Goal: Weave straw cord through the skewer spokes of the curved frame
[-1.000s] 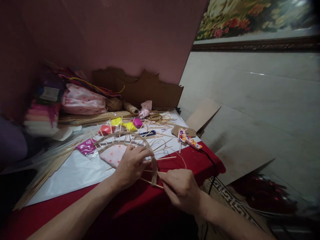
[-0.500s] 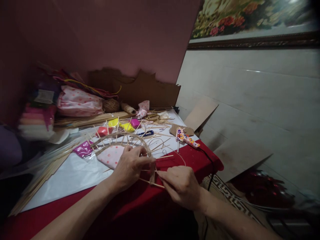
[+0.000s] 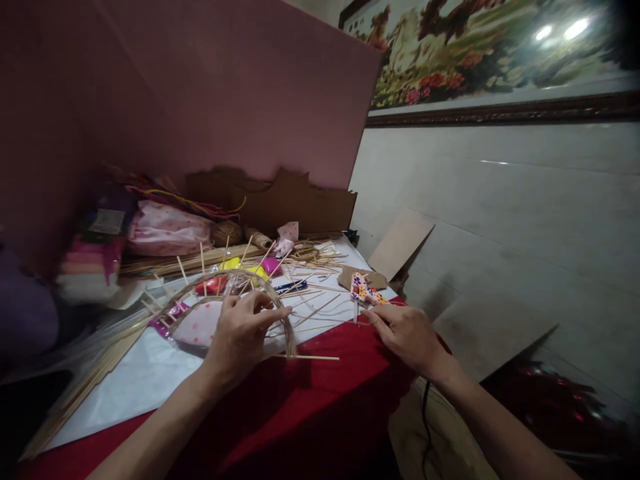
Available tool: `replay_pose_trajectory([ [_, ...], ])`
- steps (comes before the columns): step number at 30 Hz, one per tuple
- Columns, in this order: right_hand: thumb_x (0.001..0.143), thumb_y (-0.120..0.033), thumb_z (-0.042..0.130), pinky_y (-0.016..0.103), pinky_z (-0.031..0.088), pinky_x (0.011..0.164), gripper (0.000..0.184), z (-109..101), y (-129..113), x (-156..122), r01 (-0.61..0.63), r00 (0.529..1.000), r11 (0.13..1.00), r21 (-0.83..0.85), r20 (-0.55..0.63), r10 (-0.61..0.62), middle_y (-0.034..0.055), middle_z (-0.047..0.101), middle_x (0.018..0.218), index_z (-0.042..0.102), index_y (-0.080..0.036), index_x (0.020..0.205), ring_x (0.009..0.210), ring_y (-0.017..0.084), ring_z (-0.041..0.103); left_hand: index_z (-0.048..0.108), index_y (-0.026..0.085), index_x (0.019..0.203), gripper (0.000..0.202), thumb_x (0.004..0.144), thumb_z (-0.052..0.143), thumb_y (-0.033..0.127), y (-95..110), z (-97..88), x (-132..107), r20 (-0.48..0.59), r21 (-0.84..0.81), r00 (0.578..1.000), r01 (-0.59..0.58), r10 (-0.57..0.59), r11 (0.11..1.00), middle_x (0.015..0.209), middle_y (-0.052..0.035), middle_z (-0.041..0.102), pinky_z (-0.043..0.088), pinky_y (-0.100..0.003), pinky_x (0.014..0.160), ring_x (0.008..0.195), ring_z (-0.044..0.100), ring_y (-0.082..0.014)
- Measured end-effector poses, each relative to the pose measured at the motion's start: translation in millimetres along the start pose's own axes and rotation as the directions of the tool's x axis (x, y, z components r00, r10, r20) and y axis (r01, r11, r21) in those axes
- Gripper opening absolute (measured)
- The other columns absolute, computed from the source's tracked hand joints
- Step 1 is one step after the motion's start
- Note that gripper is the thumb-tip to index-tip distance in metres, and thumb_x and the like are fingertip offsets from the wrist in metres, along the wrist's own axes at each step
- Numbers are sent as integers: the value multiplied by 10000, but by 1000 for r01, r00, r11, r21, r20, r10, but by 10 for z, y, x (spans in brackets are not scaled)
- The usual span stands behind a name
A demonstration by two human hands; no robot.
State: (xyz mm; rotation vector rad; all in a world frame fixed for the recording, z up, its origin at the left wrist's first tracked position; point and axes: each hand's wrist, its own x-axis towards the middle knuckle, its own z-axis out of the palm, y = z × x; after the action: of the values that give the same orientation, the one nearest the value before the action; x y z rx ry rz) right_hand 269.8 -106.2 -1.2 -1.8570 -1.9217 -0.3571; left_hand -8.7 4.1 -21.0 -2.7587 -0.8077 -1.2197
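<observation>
My left hand (image 3: 245,330) is closed on the rim of a half-round basket frame (image 3: 287,333) made of thin sticks wound with brown twine. Polka-dot pink cloth (image 3: 197,325) fills its inner part. Several bare stick ends point outward from the rim, and one thin stick (image 3: 317,358) reaches over the red cloth. Off to the right, my right hand (image 3: 407,337) pinches a thin strand of twine (image 3: 320,312) leading toward the frame. Just behind those fingertips lies a flower-patterned hot glue gun (image 3: 367,291).
Blue-handled scissors (image 3: 293,287) and loose sticks lie on the white sheet (image 3: 125,380). Clay packets (image 3: 273,267), a twine ball (image 3: 226,233) and wrapped cloth (image 3: 170,228) stand behind. The red tablecloth (image 3: 320,393) hangs at the front; a black cord (image 3: 425,427) drops at right.
My right hand has moved away from the frame's rim, right and up toward the glue gun, drawing the strand out. My left hand stays on the frame, which has shifted left. The camera view has tilted up.
</observation>
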Motion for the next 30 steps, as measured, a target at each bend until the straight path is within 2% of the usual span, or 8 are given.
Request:
replay_pose_trajectory([
  [3, 923, -409, 389, 287, 416, 741, 389, 44, -107, 138, 1, 1000, 928, 374, -6, 2, 81, 691, 873, 685, -167, 850, 829, 184, 615, 684, 323, 949, 357, 836, 454, 74, 4, -37, 25, -40, 14, 999, 6, -5, 1000, 860, -24, 589, 312, -323, 707, 732, 515, -152],
  [7, 917, -519, 318, 373, 368, 951, 507, 142, -311, 378, -102, 987, 575, 812, 155, -43, 108, 633, 1119, 650, -162, 1058, 1072, 197, 549, 685, 331, 946, 348, 839, 466, 83, 33, -55, 32, -62, 18, 998, -4, 5, 1000, 855, -19, 592, 319, -322, 705, 730, 517, -146],
  [11, 896, -584, 280, 383, 407, 917, 603, 276, -495, 511, -421, 838, 104, 901, 431, -334, 140, 637, 1090, 649, -131, 1044, 1003, 199, 594, 689, 322, 940, 315, 836, 487, 104, 54, -71, 22, -62, 14, 998, 14, -13, 1000, 856, -22, 598, 329, -318, 687, 736, 509, -153],
  [14, 909, -550, 306, 336, 457, 800, 551, 353, -533, 559, -593, 725, -92, 800, 481, -494, 126, 650, 1005, 639, -131, 1038, 841, 167, 632, 691, 307, 934, 310, 840, 482, 98, 43, -71, 10, -68, 22, 998, 14, -12, 1000, 843, -24, 598, 329, -329, 696, 738, 516, -151],
  [17, 873, -522, 444, 213, 424, 572, 462, 419, -502, 619, -620, 711, -136, 773, 480, -514, 99, 640, 921, 631, -132, 1036, 654, 102, 581, 689, 296, 946, 302, 844, 483, 99, 23, -62, 3, -77, 28, 997, 16, -14, 999, 835, -26, 598, 327, -338, 707, 743, 525, -151],
  [21, 733, -497, 655, 154, 227, 417, 447, 516, -540, 730, -550, 779, -123, 826, 454, -433, -12, 535, 689, 641, -136, 997, 470, 29, 351, 688, 307, 947, 277, 852, 495, 133, 26, -61, 13, -127, 41, 992, 32, -26, 999, 814, -17, 593, 329, -332, 707, 735, 522, -145],
  [27, 692, -505, 673, 204, 150, 416, 400, 632, -735, 817, -199, 941, 148, 969, 231, -248, -60, 374, 487, 672, -106, 700, 436, 40, 246, 665, 342, 1013, 354, 847, 474, 94, 20, -35, 11, -129, 78, 992, 19, -9, 997, 809, -10, 580, 326, -327, 713, 725, 509, -137],
  [30, 762, -551, 563, 221, 176, 427, 467, 678, -719, 793, -91, 965, 250, 964, 147, -215, -53, 354, 453, 674, -113, 644, 433, 54, 262, 666, 354, 1010, 385, 842, 459, 76, 9, 17, -11, -104, 95, 995, 12, -3, 995, 818, -12, 578, 327, -325, 713, 728, 499, -136],
])
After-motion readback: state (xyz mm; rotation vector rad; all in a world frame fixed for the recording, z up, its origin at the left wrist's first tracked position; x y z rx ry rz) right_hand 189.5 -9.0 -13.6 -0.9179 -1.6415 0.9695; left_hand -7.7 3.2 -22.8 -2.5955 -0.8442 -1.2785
